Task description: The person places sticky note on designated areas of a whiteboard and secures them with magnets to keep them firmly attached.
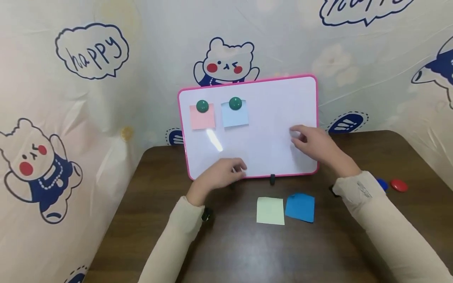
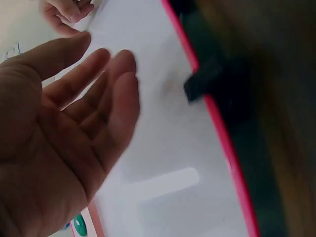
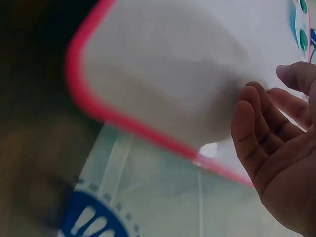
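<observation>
A pink-framed whiteboard [image 1: 269, 149] stands upright at the back of the table. Two notes are on its upper left: a pink sticky note [image 1: 202, 121] under a green magnet [image 1: 202, 106], and a light blue sticky note [image 1: 235, 118] under another green magnet [image 1: 235, 103]. My left hand [image 1: 222, 173] hovers before the board's lower edge, fingers loosely bent with nothing between them, as the left wrist view [image 2: 74, 118] confirms. Over the right part of the board is my right hand [image 1: 315, 144], thumb and fingers apart, holding nothing; its relaxed fingers [image 3: 249, 116] appear in the right wrist view.
On the table [image 1: 226, 251] before the board lie a pale green sticky note [image 1: 270, 211] and a bright blue one [image 1: 300, 207]. A red magnet [image 1: 399, 185] and a partly hidden blue magnet [image 1: 382, 184] lie beyond the right sleeve. A black clip [image 1: 272, 179] sits at the board's bottom edge.
</observation>
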`<state>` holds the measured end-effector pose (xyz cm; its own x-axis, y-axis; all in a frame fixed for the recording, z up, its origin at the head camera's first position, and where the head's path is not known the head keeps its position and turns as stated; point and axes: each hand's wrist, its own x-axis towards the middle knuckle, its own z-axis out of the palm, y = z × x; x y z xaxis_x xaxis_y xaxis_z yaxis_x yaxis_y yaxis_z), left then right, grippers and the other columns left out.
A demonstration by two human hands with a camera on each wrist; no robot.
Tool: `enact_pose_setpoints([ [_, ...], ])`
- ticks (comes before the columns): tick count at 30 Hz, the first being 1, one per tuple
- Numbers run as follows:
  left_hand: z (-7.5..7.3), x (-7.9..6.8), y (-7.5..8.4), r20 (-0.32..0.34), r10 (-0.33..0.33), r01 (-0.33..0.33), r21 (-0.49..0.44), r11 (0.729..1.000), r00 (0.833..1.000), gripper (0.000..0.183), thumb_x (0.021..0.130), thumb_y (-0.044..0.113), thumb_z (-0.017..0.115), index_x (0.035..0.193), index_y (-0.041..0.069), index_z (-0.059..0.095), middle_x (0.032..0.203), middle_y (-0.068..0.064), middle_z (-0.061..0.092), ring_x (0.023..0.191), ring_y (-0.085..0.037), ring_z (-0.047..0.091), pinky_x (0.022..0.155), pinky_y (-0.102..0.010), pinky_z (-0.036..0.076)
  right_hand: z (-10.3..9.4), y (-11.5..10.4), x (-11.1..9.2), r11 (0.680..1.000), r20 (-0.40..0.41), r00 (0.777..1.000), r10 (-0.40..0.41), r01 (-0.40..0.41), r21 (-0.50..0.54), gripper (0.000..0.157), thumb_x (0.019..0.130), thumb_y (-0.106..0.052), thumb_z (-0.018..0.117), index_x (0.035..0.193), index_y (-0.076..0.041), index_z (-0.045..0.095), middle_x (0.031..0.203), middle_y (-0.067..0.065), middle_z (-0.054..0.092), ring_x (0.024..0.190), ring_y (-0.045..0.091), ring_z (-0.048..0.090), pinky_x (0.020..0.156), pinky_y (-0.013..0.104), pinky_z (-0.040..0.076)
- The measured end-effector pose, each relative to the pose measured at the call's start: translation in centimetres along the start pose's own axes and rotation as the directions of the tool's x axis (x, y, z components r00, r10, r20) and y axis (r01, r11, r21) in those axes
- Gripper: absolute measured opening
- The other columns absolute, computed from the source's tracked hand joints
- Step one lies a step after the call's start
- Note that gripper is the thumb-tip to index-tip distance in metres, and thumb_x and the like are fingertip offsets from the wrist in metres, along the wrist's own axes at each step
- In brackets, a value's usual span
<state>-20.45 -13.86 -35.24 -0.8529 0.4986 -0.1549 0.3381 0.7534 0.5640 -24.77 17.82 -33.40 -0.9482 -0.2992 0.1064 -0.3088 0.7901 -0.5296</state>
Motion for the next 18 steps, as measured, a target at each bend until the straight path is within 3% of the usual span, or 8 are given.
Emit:
enact_pose_setpoints([
  [3,1.6,-0.6,0.6,0.07,0.026,-0.031,0.075,0.997,0.997,0.026,0.091,0.029,0.062,0.113,0.015,0.064,0.097,0.008,0.061,0.086,-0.012,0.056,0.077,-0.03,0.048,-0.6,1.4,-2.1,1.0,-0.026,1.0,0.012,-0.012,-0.018,0.039,0.093,-0.027,0.06,0.129,-0.012,0.056,0.098,0.011,0.062,0.084,0.026,0.055,0.069,0.043,0.052],
  [8,4.2,-1.3,1.6,0.11,0.05,-0.07,0.188,0.98,0.993,0.025,0.092,0.033,0.061,0.111,0.018,0.064,0.098,0.01,0.059,0.089,-0.008,0.054,0.082,-0.029,0.046,-1.8,4.0,-5.1,0.999,-0.05,0.998,0.024,-0.025,-0.029,0.038,0.094,-0.029,0.057,0.125,-0.007,0.057,0.102,0.014,0.062,0.087,0.029,0.052,0.072,0.047,0.049],
  [13,6.0,-1.9,2.5,0.14,-0.003,-0.036,0.276,0.961,0.99,0.032,0.089,0.038,0.064,0.114,0.018,0.064,0.101,0.006,0.055,0.085,-0.008,0.053,0.078,-0.029,0.047,-3.4,7.5,-8.2,0.993,0.0,0.998,0.062,-0.062,-0.096,0.044,0.095,-0.035,0.054,0.126,-0.003,0.054,0.113,0.025,0.059,0.097,0.039,0.053,0.079,0.059,0.042],
  [18,7.0,-2.0,3.3,0.129,-0.024,-0.026,0.377,0.926,0.991,0.041,0.086,0.039,0.067,0.121,0.017,0.062,0.107,0.0,0.053,0.08,-0.01,0.055,0.07,-0.03,0.048,-4.7,11.4,-10.8,0.969,0.082,0.991,0.11,-0.088,-0.229,0.051,0.091,-0.031,0.061,0.121,0.01,0.052,0.097,0.027,0.063,0.089,0.043,0.059,0.073,0.057,0.043],
])
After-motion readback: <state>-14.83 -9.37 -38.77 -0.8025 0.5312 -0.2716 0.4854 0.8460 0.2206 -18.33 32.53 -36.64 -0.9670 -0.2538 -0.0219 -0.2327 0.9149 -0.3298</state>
